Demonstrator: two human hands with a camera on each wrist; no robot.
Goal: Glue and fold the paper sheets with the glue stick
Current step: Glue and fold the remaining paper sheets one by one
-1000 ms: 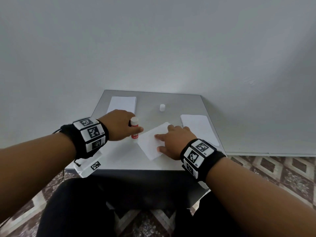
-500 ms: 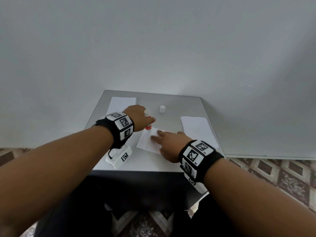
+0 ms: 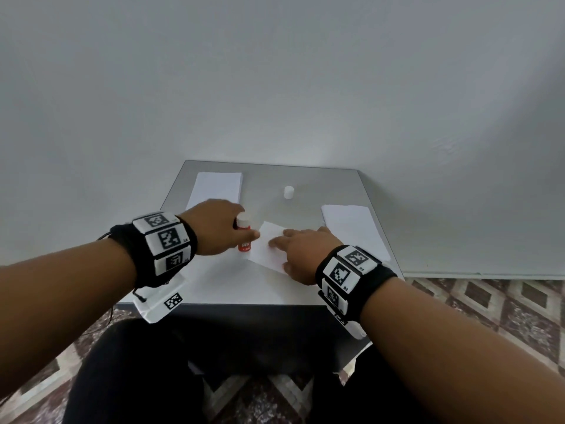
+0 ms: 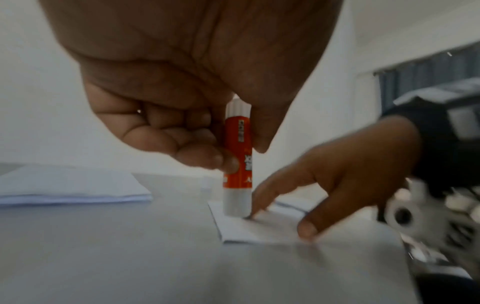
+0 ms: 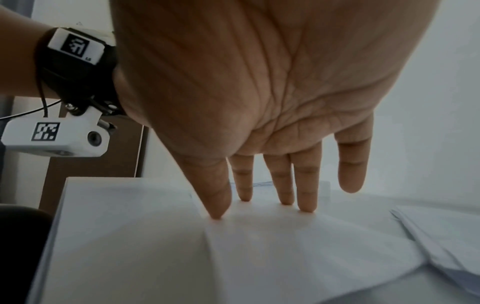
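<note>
A white paper sheet [image 3: 266, 246] lies skewed in the middle of the grey table [image 3: 321, 185]. My left hand [image 3: 220, 229] grips a red-and-white glue stick [image 3: 244, 235] upright, its tip down on the sheet's left edge. In the left wrist view the glue stick [image 4: 237, 160] stands on the paper sheet [image 4: 259, 230], pinched between thumb and curled fingers. My right hand [image 3: 301, 250] presses the sheet flat. In the right wrist view its straight fingertips [image 5: 306, 205] rest on the paper sheet [image 5: 298, 257].
A stack of white sheets [image 3: 217, 186] lies at the table's back left. Another stack [image 3: 351, 224] lies at the right. The glue stick's white cap [image 3: 288, 192] stands near the back middle. Patterned floor [image 3: 489, 301] shows beyond the table's front and right edges.
My left hand carried the glue stick out toward the sheet's far corner and has come back along its left edge. The right hand stays pressed on the paper.
</note>
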